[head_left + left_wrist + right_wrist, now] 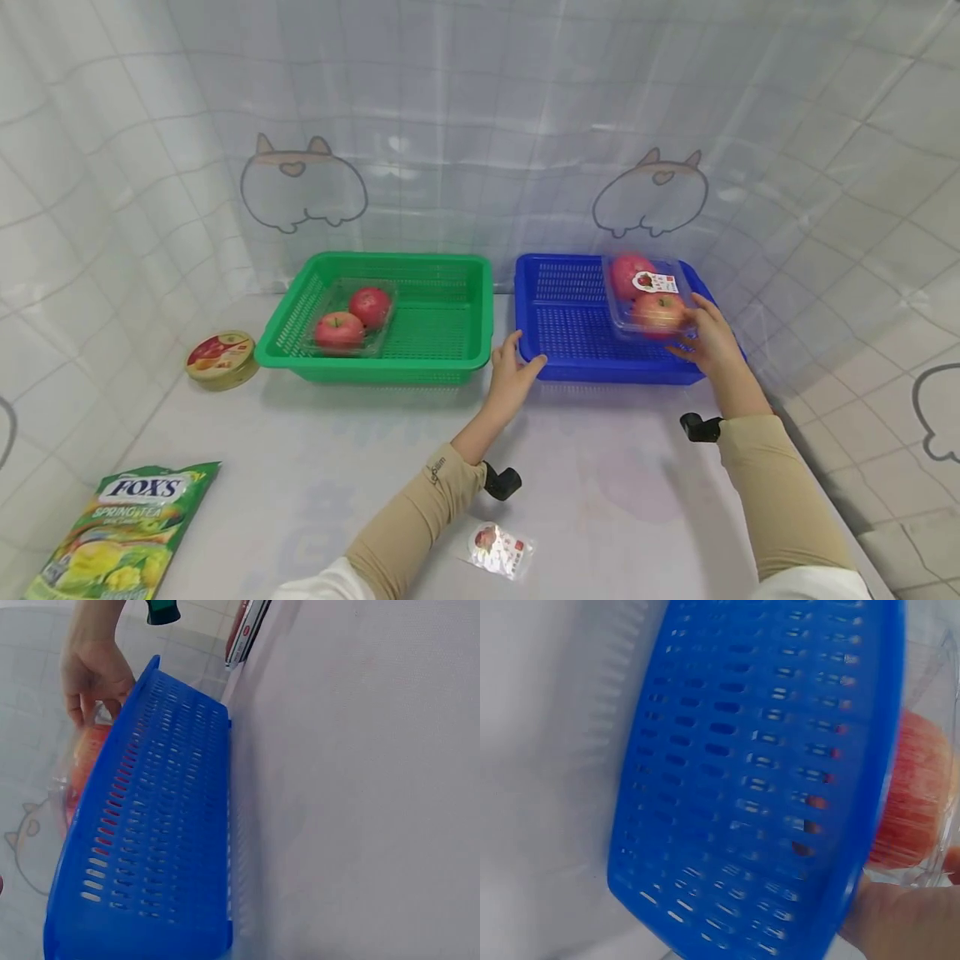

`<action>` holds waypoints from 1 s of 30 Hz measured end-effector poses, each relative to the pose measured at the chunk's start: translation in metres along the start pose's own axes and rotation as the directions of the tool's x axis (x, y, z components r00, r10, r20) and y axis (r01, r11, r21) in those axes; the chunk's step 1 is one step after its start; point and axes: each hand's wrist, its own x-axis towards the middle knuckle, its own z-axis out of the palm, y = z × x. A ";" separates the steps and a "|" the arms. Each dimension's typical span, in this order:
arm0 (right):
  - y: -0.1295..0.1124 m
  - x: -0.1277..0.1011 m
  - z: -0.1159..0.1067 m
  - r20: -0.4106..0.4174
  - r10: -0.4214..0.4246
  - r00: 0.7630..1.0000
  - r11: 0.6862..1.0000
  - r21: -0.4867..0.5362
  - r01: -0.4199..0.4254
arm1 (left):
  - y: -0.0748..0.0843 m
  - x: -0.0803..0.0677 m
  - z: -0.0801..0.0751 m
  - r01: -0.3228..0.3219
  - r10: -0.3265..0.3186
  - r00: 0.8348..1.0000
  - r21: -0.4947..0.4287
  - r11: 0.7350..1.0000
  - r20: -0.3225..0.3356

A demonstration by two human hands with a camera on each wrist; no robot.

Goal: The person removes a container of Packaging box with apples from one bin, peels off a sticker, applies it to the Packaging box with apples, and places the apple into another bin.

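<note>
My right hand [708,337] grips the near right corner of a clear plastic box of apples [651,300], thumb and fingers around its edge. The box has a white label and sits tilted within the right part of the blue basket [551,367]. Over the basket rim in the right wrist view, one red apple [915,795] shows through the plastic. My left hand [512,375] is at the basket's front left corner, thumb and fingers spread, with nothing held. The left wrist view shows the basket's perforated side [165,802] and the right hand [94,675] beyond it.
Left of the blue basket stands a green basket [405,367] with another clear box of apples [352,321]. A round tin [221,360] is beside it. A green FOX'S candy bag [123,533] lies front left, and a small clear packet [497,550] near my left forearm.
</note>
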 end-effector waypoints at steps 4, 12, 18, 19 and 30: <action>0.004 0.017 -0.003 -0.033 0.034 0.999 0.999 -0.035 -0.035 | -0.001 0.002 0.001 0.012 -0.012 1.000 0.009 1.000 0.027; 0.003 0.027 -0.009 -0.063 0.165 0.984 0.986 0.004 -0.165 | -0.009 0.004 0.006 -0.029 0.025 0.998 0.064 0.997 0.061; 0.012 0.046 -0.019 -0.083 0.179 0.980 0.981 -0.067 -0.184 | -0.008 0.004 0.006 -0.031 0.027 0.998 0.073 0.997 0.058; 0.016 0.055 -0.025 -0.080 0.179 0.981 0.981 -0.065 -0.185 | -0.008 0.004 0.006 -0.029 0.024 0.998 0.072 0.997 0.058; 0.113 0.250 -0.140 -0.295 0.148 0.944 0.989 0.040 -0.143 | -0.008 0.006 0.007 -0.018 0.013 0.998 0.078 0.997 0.056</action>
